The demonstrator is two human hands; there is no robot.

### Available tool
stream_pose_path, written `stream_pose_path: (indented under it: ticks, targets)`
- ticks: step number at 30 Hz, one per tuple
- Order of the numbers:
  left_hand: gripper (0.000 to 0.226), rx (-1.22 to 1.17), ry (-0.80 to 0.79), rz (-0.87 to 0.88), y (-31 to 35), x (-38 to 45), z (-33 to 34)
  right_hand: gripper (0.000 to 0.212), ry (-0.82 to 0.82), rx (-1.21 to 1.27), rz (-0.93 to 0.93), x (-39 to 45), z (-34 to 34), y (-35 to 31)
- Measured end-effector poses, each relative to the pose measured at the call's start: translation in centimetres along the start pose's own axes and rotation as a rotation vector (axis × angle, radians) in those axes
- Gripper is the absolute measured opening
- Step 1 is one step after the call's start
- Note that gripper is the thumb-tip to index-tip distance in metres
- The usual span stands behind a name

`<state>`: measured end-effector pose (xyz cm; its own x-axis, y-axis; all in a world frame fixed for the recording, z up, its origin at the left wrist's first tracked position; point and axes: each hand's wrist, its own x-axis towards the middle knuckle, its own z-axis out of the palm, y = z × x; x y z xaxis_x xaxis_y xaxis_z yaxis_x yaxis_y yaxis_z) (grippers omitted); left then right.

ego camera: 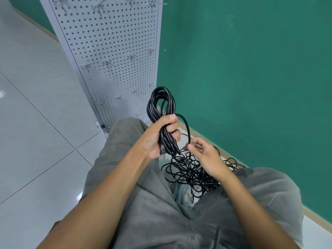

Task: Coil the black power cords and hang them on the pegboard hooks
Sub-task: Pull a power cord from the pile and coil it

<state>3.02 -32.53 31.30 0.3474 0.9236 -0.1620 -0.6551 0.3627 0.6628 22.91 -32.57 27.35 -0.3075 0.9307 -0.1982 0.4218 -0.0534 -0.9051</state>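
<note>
Left hand (pixel 158 139) grips coiled cord (pixel 161 105); right hand (pixel 203 155) seemingly pinches its loose strand.

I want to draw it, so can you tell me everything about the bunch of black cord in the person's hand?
The coiled cord is black, shiny and smooth, like rubber. It is wound into several long loops that stand up above the left hand, which grips the bunch round its middle. One loose strand arches out to the right hand, which pinches it. Below lies a tangled pile of cord on the floor. The pegboard stands behind, not touching it.
</note>
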Motion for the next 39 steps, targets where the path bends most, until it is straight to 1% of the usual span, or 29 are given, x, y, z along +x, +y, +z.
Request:
stream_pose_path:
  ticks: [4,6,8,9,11,13,18,22,25,29,33,39]
  targets:
    - [0.03,-0.029,0.058,0.023,0.1,0.3,-0.3,0.01,0.023,0.055,0.0,-0.4,-0.4,0.3]
    - [0.027,-0.094,0.093,0.053,0.4,0.4,-0.5,0.002,0.016,0.045,-0.002,-0.5,-0.5,0.0]
    - [0.027,-0.117,0.108,0.074,0.7,0.5,-0.6,0.008,0.037,0.074,0.005,-0.8,-0.3,-0.1]
    - [0.027,-0.113,0.114,0.076,0.8,0.5,-0.8,0.008,0.072,0.113,0.023,-0.9,-0.2,-0.2]
    - [0.027,-0.044,0.148,0.055,0.9,0.6,-0.9,0.006,0.158,0.222,0.066,-1.2,-0.1,-0.7]
    - [0.029,0.067,0.172,0.008,0.7,0.6,-0.8,0.006,0.21,0.317,0.087,-1.5,0.1,-1.6]
    - [0.036,0.224,0.178,-0.091,-0.1,0.7,-0.6,0.001,0.244,0.365,0.028,-1.4,0.8,-4.5]
    - [0.042,0.341,0.123,-0.096,-0.4,0.4,-0.1,0.003,0.257,0.398,0.006,-1.1,1.3,-6.4]
    - [0.038,0.442,0.1,-0.07,-0.2,0.1,0.0,0.005,0.298,0.365,-0.014,-0.9,1.2,-7.0]
    - [0.037,0.474,0.119,-0.079,-0.1,0.0,0.2,0.003,0.294,0.462,0.048,-0.6,0.7,-7.7]
    - [0.04,0.426,0.012,-0.089,-0.2,-0.2,0.5,0.004,0.186,0.551,0.112,-0.2,0.3,-8.5]
    - [0.044,0.233,-0.094,-0.053,-0.9,-0.4,0.9,0.022,0.147,0.401,0.153,1.0,0.0,-8.9]
